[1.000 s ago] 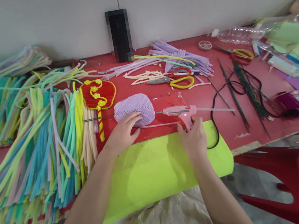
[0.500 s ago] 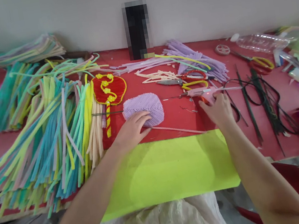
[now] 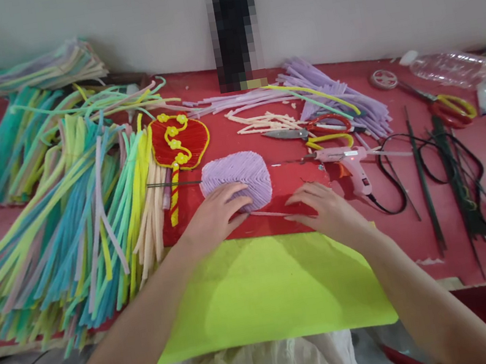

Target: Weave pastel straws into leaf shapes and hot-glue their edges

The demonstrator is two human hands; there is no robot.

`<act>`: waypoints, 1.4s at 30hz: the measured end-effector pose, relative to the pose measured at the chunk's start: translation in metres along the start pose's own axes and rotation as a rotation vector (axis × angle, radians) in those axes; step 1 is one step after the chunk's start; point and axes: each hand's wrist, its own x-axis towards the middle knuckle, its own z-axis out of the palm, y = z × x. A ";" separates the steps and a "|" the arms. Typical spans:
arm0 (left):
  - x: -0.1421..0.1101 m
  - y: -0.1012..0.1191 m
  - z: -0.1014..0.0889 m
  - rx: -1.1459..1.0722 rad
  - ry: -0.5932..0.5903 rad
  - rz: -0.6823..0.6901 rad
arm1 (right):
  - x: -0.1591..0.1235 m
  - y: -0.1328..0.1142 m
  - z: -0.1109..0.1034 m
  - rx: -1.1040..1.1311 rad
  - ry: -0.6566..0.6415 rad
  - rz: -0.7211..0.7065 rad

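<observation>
A lilac oval fan piece [image 3: 247, 169], made of pipe cleaners laid in slanting rows, lies flat with dark wire rods [image 3: 169, 184] sticking out leftward. My left hand [image 3: 217, 211] grips its lower edge, fingers across the top and thumb below. One loose pink-lilac pipe cleaner [image 3: 269, 213] runs right from that edge. Above its right end, my right hand [image 3: 321, 206] is open with fingers apart; whether the fingertips touch it I cannot tell. Beyond that hand a pink glue gun [image 3: 352, 167] lies on the red table, its nozzle pointing left.
Heaped pipe cleaners [image 3: 67, 217] cover the left side. A red-and-yellow fan [image 3: 180, 139] lies behind my left hand. Scissors [image 3: 304, 131], a lilac bundle [image 3: 330, 93] and a plastic bottle [image 3: 452, 66] sit farther back. A yellow-green sheet [image 3: 265, 290] hangs over the front edge.
My right hand has let go of the glue gun, leaving it on the table, and moved left to the loose pipe cleaner. My left hand stays on the lilac piece.
</observation>
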 end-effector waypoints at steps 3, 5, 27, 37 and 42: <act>0.000 0.001 -0.002 0.018 -0.008 0.003 | 0.001 0.004 0.001 -0.055 -0.034 -0.100; 0.001 0.002 -0.002 0.027 -0.008 0.005 | 0.002 0.005 -0.002 -0.128 -0.024 -0.178; 0.002 0.001 0.000 -0.002 0.027 -0.006 | 0.020 0.018 -0.006 -0.343 -0.025 -0.298; 0.004 0.003 0.002 0.000 0.032 -0.012 | 0.025 0.018 -0.003 -0.353 0.033 -0.280; 0.003 0.003 0.003 -0.024 0.028 -0.027 | 0.025 0.020 0.003 -0.281 0.030 -0.262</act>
